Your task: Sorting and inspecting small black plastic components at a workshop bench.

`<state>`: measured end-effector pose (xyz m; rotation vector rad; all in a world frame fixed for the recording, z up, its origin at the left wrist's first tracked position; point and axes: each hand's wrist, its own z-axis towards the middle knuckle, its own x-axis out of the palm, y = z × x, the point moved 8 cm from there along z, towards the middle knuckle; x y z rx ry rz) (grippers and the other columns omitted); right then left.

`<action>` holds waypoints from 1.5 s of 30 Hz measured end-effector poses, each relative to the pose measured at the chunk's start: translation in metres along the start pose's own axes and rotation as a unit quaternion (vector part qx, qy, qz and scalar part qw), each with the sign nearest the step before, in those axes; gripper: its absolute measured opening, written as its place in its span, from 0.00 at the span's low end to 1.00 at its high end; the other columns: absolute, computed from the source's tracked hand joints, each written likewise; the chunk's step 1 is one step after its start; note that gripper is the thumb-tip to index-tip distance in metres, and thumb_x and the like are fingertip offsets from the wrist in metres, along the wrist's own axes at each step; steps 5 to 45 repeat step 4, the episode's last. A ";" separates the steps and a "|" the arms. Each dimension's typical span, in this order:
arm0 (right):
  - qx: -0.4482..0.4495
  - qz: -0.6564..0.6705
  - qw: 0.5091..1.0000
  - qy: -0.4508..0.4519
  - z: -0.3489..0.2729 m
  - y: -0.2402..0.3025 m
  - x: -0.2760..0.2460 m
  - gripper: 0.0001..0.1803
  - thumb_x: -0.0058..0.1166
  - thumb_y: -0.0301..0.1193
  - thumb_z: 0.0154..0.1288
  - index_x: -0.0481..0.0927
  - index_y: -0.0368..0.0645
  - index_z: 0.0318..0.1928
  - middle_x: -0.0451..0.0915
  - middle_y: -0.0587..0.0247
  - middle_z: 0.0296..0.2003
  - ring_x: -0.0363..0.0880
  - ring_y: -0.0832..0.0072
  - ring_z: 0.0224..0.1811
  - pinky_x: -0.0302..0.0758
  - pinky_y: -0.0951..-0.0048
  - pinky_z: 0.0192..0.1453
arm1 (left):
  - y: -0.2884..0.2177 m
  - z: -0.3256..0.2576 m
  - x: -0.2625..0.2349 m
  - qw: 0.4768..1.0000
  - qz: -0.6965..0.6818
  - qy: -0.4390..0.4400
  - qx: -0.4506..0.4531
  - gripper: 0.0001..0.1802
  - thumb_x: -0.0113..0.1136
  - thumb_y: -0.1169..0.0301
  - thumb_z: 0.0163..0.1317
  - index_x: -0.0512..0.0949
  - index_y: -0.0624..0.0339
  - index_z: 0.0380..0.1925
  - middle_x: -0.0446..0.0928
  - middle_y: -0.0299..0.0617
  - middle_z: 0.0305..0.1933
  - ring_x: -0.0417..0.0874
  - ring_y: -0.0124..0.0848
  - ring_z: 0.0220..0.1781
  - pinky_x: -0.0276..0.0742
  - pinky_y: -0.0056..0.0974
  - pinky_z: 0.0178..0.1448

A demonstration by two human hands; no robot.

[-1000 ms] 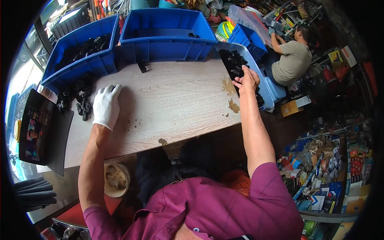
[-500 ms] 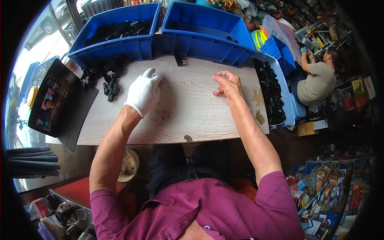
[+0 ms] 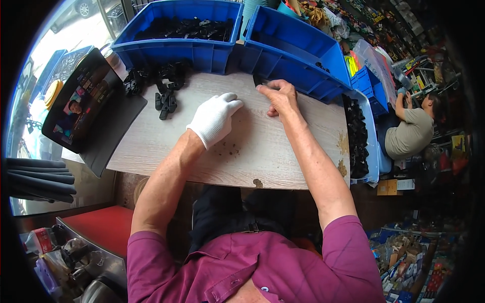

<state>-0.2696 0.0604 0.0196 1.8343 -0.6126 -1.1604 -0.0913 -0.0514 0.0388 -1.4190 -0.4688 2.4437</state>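
Observation:
My left hand (image 3: 216,117), in a white knit glove, hovers over or rests on the middle of the table, its fingers curled together; whatever may be inside them is hidden. Bare, my right hand (image 3: 283,98) reaches to the table's far side, thumb and forefinger closed at the near end of a small black plastic part (image 3: 257,80). That part lies just in front of the right blue bin, partly covered by the fingertips. Left of the gloved hand, several similar black parts (image 3: 165,102) lie loose on the wooden table (image 3: 222,169).
At the back stand a blue bin (image 3: 174,50) heaped with black parts and another blue bin (image 3: 298,65) with few inside. A light blue tray (image 3: 373,156) of black parts adjoins the right edge. A screen (image 3: 81,103) stands at left. A person (image 3: 410,129) sits far right.
My right hand has moved forward and left to the black part by the bin. The gloved hand has shifted right and its fingers have drawn together. The view has turned somewhat.

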 end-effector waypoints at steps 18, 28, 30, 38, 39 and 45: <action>0.009 0.002 1.000 0.019 0.010 0.005 0.015 0.27 0.71 0.40 0.62 0.82 0.39 0.58 0.77 0.62 0.22 0.70 0.78 0.11 0.75 0.72 0.16 | -0.007 0.000 0.000 0.998 0.039 0.049 -0.026 0.22 0.57 0.81 0.57 0.84 0.57 0.52 0.82 0.51 0.54 0.84 0.53 0.51 0.84 0.46 0.56; 0.009 0.002 1.000 0.019 0.010 0.005 0.015 0.27 0.71 0.40 0.62 0.82 0.39 0.58 0.77 0.62 0.22 0.70 0.78 0.11 0.75 0.72 0.16 | -0.007 0.000 0.000 0.998 0.039 0.049 -0.026 0.22 0.57 0.81 0.57 0.84 0.57 0.52 0.82 0.51 0.54 0.84 0.53 0.51 0.84 0.46 0.56; 0.009 0.002 1.000 0.019 0.010 0.005 0.015 0.27 0.71 0.40 0.62 0.82 0.39 0.58 0.77 0.62 0.22 0.70 0.78 0.11 0.75 0.72 0.16 | -0.007 0.000 0.000 0.998 0.039 0.049 -0.026 0.22 0.57 0.81 0.57 0.84 0.57 0.52 0.82 0.51 0.54 0.84 0.53 0.51 0.84 0.46 0.56; 0.009 0.002 1.000 0.019 0.010 0.005 0.015 0.27 0.71 0.40 0.62 0.82 0.39 0.58 0.77 0.62 0.22 0.70 0.78 0.11 0.75 0.72 0.16 | -0.007 0.000 0.000 0.998 0.039 0.049 -0.026 0.22 0.57 0.81 0.57 0.84 0.57 0.52 0.82 0.51 0.54 0.84 0.53 0.51 0.84 0.46 0.56; 0.009 0.002 1.000 0.019 0.010 0.005 0.015 0.27 0.71 0.40 0.62 0.82 0.39 0.58 0.77 0.62 0.22 0.70 0.78 0.11 0.75 0.72 0.16 | -0.007 0.000 0.000 0.998 0.039 0.049 -0.026 0.22 0.57 0.81 0.57 0.84 0.57 0.52 0.82 0.51 0.54 0.84 0.53 0.51 0.84 0.46 0.56; 0.009 0.002 1.000 0.019 0.010 0.005 0.015 0.27 0.71 0.40 0.62 0.82 0.39 0.58 0.77 0.62 0.22 0.70 0.78 0.11 0.75 0.72 0.16 | -0.007 0.000 0.000 0.998 0.039 0.049 -0.026 0.22 0.57 0.81 0.57 0.84 0.57 0.52 0.82 0.51 0.54 0.84 0.53 0.51 0.84 0.46 0.56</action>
